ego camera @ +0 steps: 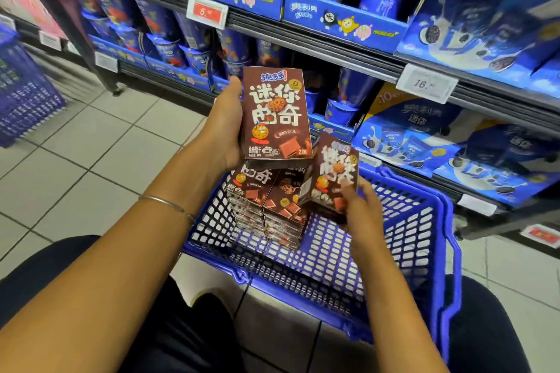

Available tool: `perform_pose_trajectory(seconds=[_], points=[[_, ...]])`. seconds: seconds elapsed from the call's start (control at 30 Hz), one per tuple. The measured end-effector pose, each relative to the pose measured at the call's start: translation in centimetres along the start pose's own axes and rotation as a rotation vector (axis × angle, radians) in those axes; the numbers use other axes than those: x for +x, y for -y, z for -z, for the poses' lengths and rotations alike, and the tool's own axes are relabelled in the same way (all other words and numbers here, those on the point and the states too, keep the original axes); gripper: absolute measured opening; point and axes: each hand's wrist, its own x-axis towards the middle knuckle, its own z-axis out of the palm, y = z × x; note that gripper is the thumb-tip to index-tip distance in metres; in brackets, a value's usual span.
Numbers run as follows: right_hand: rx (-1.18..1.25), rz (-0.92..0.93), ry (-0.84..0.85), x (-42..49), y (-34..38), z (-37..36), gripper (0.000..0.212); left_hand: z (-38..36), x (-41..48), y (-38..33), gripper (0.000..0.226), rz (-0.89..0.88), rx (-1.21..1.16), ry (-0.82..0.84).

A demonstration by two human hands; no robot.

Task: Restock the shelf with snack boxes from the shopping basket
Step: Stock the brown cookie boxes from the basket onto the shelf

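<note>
early: l hand (225, 127) wraps upright choc cookie box (277, 113), r hand (360, 209) pinches tilted box (331, 179); two stacks (266, 206) left in basket (394, 266), none seen on shelf (333, 48).

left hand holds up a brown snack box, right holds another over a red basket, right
No, the head view shows a blue basket, not red. The left hand holds up a brown snack box, the right hand another box over it.
</note>
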Motion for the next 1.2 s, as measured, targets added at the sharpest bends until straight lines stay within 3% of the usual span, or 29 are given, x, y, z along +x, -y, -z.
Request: perform_pose_trajectory(seconds=[0.17, 0.37, 0.63, 0.93, 1.1, 1.2], points=[[0.238, 0.096, 0.084, -0.5, 6.7, 0.3, 0.031, -0.6, -0.4, 0.0, 0.064, 0.009, 0.012, 0.042], [0.010, 0.329, 0.221, -1.4, 9.3, -2.8, 0.021, -1.3, -1.4, 0.3, 0.062, 0.000, 0.052, 0.141], [0.030, 0.227, 0.353, -1.8, 9.1, -4.9, 0.034, -1.5, -1.5, 0.9, 0.072, -0.088, 0.187, 0.217], [0.072, 0.299, 0.312, -2.3, 8.9, -5.6, 0.038, -1.6, -2.1, 1.1, 0.050, -0.187, 0.342, 0.290], [0.158, 0.266, 0.318, -1.8, 7.9, -5.8, 0.040, -1.5, -2.0, 0.9, 0.040, -0.142, 0.260, 0.302], [0.143, 0.128, 0.133, -0.2, 5.2, -5.4, 0.032, -1.3, -2.0, 0.3, 0.041, -0.153, 0.222, 0.271]])
